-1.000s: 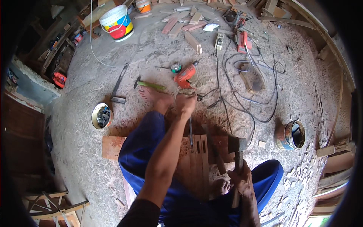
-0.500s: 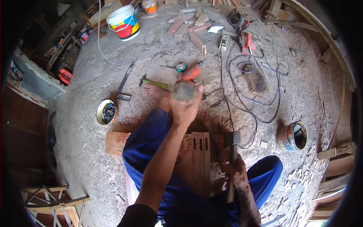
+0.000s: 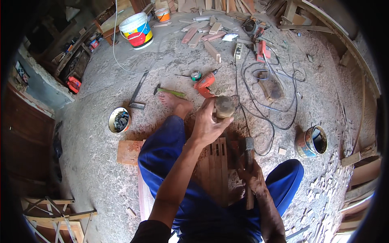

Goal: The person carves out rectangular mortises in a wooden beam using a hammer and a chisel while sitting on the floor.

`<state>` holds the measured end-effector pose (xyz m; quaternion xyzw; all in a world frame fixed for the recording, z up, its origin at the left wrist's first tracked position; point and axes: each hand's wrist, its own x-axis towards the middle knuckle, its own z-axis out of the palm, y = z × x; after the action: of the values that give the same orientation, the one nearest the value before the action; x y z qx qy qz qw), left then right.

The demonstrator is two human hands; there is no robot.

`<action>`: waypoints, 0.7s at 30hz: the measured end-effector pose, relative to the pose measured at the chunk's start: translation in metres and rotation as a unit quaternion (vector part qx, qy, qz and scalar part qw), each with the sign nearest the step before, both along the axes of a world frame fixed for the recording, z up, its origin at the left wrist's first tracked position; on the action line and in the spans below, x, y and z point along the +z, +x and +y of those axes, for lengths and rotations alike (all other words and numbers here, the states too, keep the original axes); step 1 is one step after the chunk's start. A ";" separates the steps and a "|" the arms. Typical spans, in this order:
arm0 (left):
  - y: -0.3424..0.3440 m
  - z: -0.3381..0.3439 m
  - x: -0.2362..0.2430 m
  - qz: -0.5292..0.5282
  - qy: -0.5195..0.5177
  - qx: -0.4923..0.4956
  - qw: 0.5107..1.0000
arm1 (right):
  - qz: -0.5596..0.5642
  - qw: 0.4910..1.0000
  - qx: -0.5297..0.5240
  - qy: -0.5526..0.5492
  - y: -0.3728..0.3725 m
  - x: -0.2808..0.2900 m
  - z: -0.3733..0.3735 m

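A round, brownish-grey object [image 3: 224, 106], seen end-on, is in the grip of my left hand [image 3: 208, 127]; its exact kind cannot be made out. My right hand [image 3: 254, 178] is closed around the wooden handle of a hammer [image 3: 249, 152], its metal head pointing away from me. A thin dark strip also shows beside the fingers of that hand, but I cannot tell whether they hold it. Below and between my hands, several wooden pieces [image 3: 219, 166] with dark narrow slots lie side by side between my legs, partly covered by my left forearm.
Ahead lie a red power drill [image 3: 205, 83], a tape measure [image 3: 196, 75], a green-handled hammer [image 3: 172, 92] and a try square [image 3: 137, 104]. Cables [image 3: 259, 109] loop at right. Tins stand left [image 3: 120, 120] and right [image 3: 318, 139]. Wood offcuts [image 3: 202, 34] and a bucket [image 3: 137, 30] are farther off.
My left hand has moved right with the round object, uncovering more of the drill. The hammer in my right hand has turned, so its head looks narrower. The view has shifted slightly.
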<state>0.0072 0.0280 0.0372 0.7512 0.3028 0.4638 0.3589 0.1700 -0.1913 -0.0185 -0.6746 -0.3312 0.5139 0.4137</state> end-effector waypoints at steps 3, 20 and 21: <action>0.017 -0.005 -0.001 -0.163 -0.095 0.049 0.981 | 0.002 1.000 -0.009 -0.012 0.002 -0.012 -0.005; 0.001 0.028 -0.044 -0.224 -0.205 0.092 0.948 | -0.006 0.999 0.024 -0.022 0.000 -0.004 -0.002; -0.002 0.030 -0.048 -0.225 -0.195 0.087 0.951 | 0.001 0.999 0.023 -0.022 -0.001 -0.002 -0.001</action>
<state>0.0051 0.0585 -0.0113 0.5134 0.3623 0.5823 0.5159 0.1693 -0.1925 -0.0206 -0.6754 -0.3350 0.5312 0.3865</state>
